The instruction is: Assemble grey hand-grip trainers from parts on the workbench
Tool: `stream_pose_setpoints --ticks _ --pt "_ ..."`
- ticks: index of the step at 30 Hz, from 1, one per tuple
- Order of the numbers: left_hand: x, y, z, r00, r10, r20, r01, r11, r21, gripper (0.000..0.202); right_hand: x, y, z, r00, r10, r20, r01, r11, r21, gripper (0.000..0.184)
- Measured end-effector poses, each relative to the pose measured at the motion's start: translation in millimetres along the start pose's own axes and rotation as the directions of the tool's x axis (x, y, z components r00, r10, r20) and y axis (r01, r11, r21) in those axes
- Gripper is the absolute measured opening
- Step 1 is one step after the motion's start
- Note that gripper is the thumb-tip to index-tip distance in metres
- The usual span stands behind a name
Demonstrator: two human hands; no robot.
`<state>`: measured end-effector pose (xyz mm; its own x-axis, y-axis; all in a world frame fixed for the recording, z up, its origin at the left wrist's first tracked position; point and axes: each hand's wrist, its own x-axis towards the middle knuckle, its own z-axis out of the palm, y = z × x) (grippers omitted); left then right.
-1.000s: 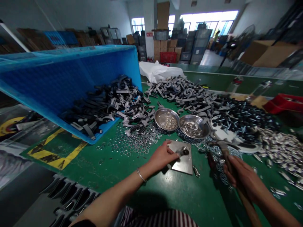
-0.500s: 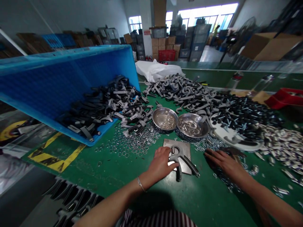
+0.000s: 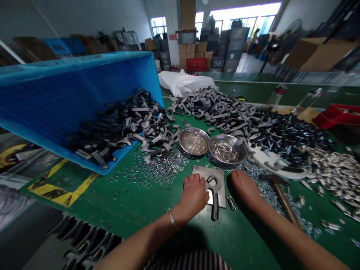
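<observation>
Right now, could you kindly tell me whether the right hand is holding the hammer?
No, the hammer lies on the green workbench, apart from the right hand.

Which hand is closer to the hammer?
Right. The right hand is just left of the hammer. The left hand is farther left, over the metal plate.

Single head-worn view from just above the near edge of the green workbench (image 3: 84,197), tilted forward and down. Close on the bench's middle, with the steel plate (image 3: 209,187) low in frame and the left hand (image 3: 193,195) and right hand (image 3: 244,187) coming in from the bottom edge. Wide, bowed framing, reaching past the far edge to the blue crate (image 3: 84,93) at left and the warehouse windows (image 3: 242,15) beyond.
</observation>
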<state>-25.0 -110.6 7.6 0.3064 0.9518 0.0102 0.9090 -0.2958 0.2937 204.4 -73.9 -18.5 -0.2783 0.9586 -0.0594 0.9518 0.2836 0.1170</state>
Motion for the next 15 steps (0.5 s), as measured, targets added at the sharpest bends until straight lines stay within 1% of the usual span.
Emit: stream_pose_setpoints --ticks 2,4,5,6,7,8,9,10,11,12,13,14,15 --pt "4.9 -8.7 -4.6 0.998 0.056 -0.001 -0.056 0.998 -0.021 0.023 -0.4 0.3 -2.5 1.000 -0.017 0.027 0.017 1.000 -0.019 0.019" --pt "7.7 -19.3 -11.0 0.997 0.053 -0.056 -0.060 0.990 -0.125 0.020 0.1 -1.3 -5.2 0.999 -0.001 0.054 0.003 1.000 -0.031 0.019" --pt "7.7 -25.0 -14.7 0.996 0.030 -0.085 -0.048 0.974 -0.223 0.021 0.9 -2.5 -6.3 0.998 0.011 0.067 -0.009 0.999 -0.033 0.019" --pt "6.4 -30.7 -18.5 0.995 -0.002 -0.099 -0.033 0.935 -0.354 0.022 2.0 -3.7 -7.4 0.997 0.023 0.077 -0.021 0.999 -0.031 0.020" --pt "3.9 -35.9 -22.0 0.996 -0.040 -0.084 -0.009 0.858 -0.514 0.024 3.4 -4.5 -8.4 0.996 0.034 0.085 -0.032 0.999 -0.026 0.021" --pt "-0.2 -40.3 -24.9 0.997 -0.073 -0.036 0.029 0.729 -0.684 0.026 4.9 -4.8 -9.4 0.995 0.043 0.090 -0.041 0.999 -0.020 0.022" --pt "-5.6 -43.6 -26.9 0.995 -0.093 0.038 0.084 0.548 -0.832 0.029 6.1 -4.5 -10.5 0.994 0.050 0.092 -0.049 0.999 -0.014 0.023" --pt "-12.2 -45.5 -27.7 0.987 -0.095 0.127 0.152 0.335 -0.930 0.032 7.0 -4.0 -11.7 0.994 0.054 0.092 -0.054 0.999 -0.007 0.024" --pt "-19.5 -45.9 -27.5 0.974 -0.075 0.212 0.220 0.124 -0.968 0.035 7.3 -3.2 -13.0 0.994 0.057 0.091 -0.057 0.998 0.000 0.024" --pt "-27.1 -44.9 -26.1 0.961 -0.040 0.274 0.272 -0.058 -0.961 0.038 7.1 -2.6 -14.1 0.995 0.058 0.086 -0.058 0.998 0.007 0.024" --pt "-34.2 -42.8 -24.0 0.952 -0.007 0.305 0.297 -0.197 -0.934 0.041 6.4 -2.4 -14.9 0.995 0.058 0.079 -0.060 0.998 0.014 0.024" --pt "-40.7 -40.0 -21.3 0.951 0.022 0.310 0.302 -0.293 -0.907 0.042 5.1 -2.5 -15.3 0.996 0.060 0.068 -0.061 0.998 0.021 0.024" --pt "-46.0 -36.9 -18.4 0.954 0.041 0.298 0.292 -0.360 -0.886 0.042 3.5 -3.1 -15.3 0.997 0.063 0.054 -0.065 0.997 0.029 0.024"
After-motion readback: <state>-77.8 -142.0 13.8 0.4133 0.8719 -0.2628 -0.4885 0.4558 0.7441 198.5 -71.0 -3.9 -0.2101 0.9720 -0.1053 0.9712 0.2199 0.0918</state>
